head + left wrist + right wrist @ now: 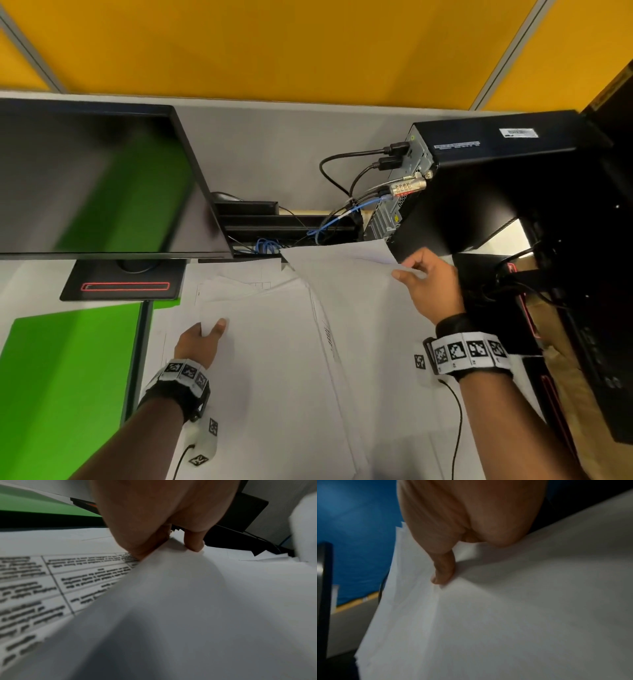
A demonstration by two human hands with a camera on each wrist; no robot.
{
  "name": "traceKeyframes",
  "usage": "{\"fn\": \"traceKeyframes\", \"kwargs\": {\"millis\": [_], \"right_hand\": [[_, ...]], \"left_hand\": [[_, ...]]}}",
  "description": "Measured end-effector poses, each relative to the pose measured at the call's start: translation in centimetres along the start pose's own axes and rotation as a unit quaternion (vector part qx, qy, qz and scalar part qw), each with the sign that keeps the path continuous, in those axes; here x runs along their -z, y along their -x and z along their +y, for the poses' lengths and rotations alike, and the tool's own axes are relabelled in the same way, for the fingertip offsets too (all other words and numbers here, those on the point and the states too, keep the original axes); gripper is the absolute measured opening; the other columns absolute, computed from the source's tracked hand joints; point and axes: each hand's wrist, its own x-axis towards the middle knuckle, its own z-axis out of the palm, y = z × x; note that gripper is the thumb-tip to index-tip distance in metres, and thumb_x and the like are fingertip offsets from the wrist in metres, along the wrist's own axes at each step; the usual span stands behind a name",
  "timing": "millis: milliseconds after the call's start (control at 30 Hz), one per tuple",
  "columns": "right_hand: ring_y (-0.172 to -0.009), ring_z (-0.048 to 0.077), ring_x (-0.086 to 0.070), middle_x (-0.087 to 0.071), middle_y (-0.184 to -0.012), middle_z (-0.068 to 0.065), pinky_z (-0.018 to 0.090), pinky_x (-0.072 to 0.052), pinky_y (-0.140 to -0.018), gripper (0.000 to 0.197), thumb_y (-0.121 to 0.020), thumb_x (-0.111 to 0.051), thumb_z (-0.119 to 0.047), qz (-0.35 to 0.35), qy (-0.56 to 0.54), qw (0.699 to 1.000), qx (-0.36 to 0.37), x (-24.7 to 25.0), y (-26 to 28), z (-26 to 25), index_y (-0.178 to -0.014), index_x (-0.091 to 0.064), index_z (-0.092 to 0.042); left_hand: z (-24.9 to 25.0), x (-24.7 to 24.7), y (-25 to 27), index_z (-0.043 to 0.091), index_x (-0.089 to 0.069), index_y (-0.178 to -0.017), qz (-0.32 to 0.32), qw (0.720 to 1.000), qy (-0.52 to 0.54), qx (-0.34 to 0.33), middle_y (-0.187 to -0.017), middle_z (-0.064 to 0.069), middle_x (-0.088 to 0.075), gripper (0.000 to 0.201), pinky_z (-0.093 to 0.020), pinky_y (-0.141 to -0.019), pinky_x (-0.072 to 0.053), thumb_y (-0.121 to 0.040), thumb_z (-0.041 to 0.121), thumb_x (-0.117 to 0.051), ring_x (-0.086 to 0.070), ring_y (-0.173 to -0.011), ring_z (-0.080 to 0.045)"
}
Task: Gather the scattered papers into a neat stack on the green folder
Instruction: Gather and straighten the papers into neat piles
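Note:
White papers (pixel 284 342) lie in a loose, overlapping pile across the desk. My left hand (pixel 205 334) pinches the left edge of several sheets (pixel 171 601), thumb on top. A printed sheet with a table (pixel 51 581) lies beneath them. My right hand (pixel 416 274) pinches the far right corner of another bundle of sheets (pixel 488 615) and holds it lifted off the desk. The green folder (pixel 65 380) lies flat at the left, beside the pile, with no paper on the part that shows.
A dark monitor (pixel 102 185) stands at the back left on its black base (pixel 123 281). A black computer case (pixel 486 178) with cables (pixel 342 178) sits at the back right. Black equipment (pixel 582 308) lines the right edge. A yellow partition (pixel 274 44) rises behind.

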Motion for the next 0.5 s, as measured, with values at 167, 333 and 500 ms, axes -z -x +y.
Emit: {"fn": "traceKeyframes", "kwargs": {"millis": [167,333,500], "right_hand": [[-0.072,0.006,-0.064,-0.069,-0.08,-0.01,0.016,-0.05,-0.066,0.034,-0.075,-0.079,-0.007,0.001,0.015,0.99,0.143,6.3,1.0,-7.2,-0.07,-0.056,-0.032],[-0.071,-0.011,-0.061,-0.067,-0.079,-0.029,0.005,-0.044,-0.066,0.032,-0.071,-0.08,-0.011,0.016,-0.067,0.987,0.145,9.8,1.1,-12.1,-0.075,-0.06,-0.035],[-0.095,0.007,-0.069,-0.073,-0.102,-0.012,0.026,-0.056,-0.083,0.041,-0.075,-0.075,-0.001,-0.045,-0.172,0.983,0.049,5.4,-0.6,-8.5,-0.113,-0.064,-0.014]], "left_hand": [[0.1,0.0,0.4,0.0,-0.035,-0.142,0.0,1.0,0.019,0.005,-0.148,-0.018,-0.039,0.076,-0.045,-0.114,-0.026,-0.09,0.054,-0.049,-0.036,-0.136,-0.036],[-0.2,-0.3,0.4,0.004,-0.032,-0.144,0.003,0.998,0.067,0.011,-0.151,-0.015,-0.035,0.076,-0.047,-0.115,-0.025,-0.089,0.052,-0.052,-0.033,-0.138,-0.035],[-0.5,-0.8,0.8,0.009,-0.033,-0.145,0.013,0.988,0.152,0.016,-0.151,-0.013,-0.035,0.074,-0.047,-0.114,-0.026,-0.087,0.05,-0.056,-0.034,-0.138,-0.035]]}}
